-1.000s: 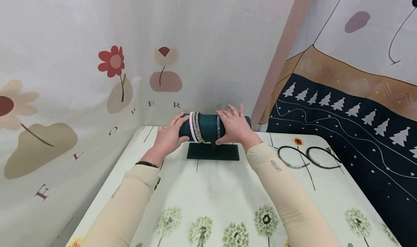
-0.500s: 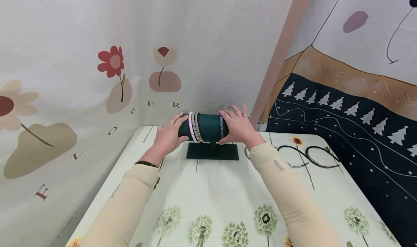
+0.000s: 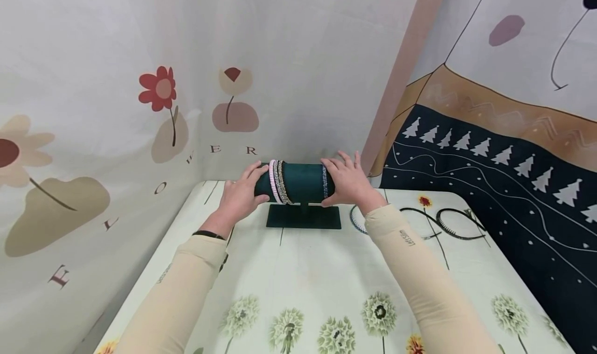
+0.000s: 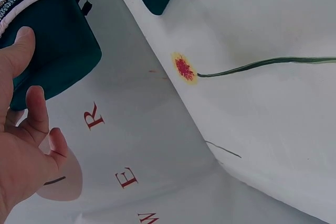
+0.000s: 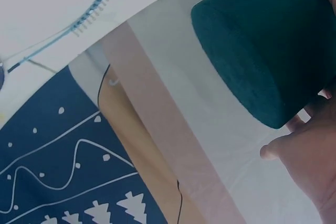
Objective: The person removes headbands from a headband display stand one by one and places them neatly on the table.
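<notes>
A dark green velvet display roll (image 3: 303, 183) stands on a flat base (image 3: 303, 217) near the table's back edge. My left hand (image 3: 238, 198) grips its left end, thumb in front and fingers over the top. Close beside that hand, a pink headband (image 3: 273, 182) and sparkly headbands (image 3: 282, 183) sit round the roll; the pink one's end pokes out in the left wrist view. Toward the other end, my right hand (image 3: 351, 184) holds a blue glittery headband (image 3: 325, 182) on the roll, thumb at the lower front and fingertips on top. The roll's right end extends past that hand in the right wrist view.
Behind my right forearm, a blue-toothed headband (image 3: 355, 222) lies on the table, partly hidden. Farther right lie dark toothed headbands (image 3: 459, 210). A printed fabric wall (image 3: 298, 84) rises close behind the stand. The table has a flower-print cloth (image 3: 303, 271).
My right hand has slid right along the roll with the blue headband, widening the gap from the sparkly ones. The left hand has stayed in place. More of the blue-toothed headband shows behind the forearm.
</notes>
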Action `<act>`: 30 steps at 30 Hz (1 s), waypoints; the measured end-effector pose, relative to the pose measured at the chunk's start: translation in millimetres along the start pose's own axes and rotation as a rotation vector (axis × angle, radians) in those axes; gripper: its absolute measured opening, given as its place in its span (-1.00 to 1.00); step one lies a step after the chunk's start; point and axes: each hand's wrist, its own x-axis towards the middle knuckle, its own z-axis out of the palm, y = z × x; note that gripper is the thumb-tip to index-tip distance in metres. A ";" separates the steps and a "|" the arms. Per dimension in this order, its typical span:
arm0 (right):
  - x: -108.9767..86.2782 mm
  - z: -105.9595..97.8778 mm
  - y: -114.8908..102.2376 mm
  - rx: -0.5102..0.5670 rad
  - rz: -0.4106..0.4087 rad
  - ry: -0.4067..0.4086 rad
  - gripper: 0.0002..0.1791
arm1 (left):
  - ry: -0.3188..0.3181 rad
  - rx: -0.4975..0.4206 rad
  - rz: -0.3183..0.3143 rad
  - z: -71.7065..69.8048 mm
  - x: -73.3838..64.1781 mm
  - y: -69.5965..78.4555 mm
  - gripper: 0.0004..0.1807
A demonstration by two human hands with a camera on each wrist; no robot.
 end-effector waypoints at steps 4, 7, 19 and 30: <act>-2.6 -0.5 3.0 0.003 0.005 -0.005 0.36 | -0.004 -0.004 -0.006 -0.6 -0.6 -0.3 -0.04; -4.9 -0.6 5.7 0.002 0.011 -0.006 0.36 | -0.007 -0.006 -0.005 -1.0 -0.9 -0.1 -0.04; -12.5 -1.6 17.9 0.052 0.021 -0.011 0.36 | -0.003 -0.018 -0.001 -0.5 -0.1 -1.6 -0.04; -16.3 -3.3 23.7 0.051 0.031 -0.019 0.38 | -0.010 -0.018 -0.010 -0.1 0.8 -1.5 -0.04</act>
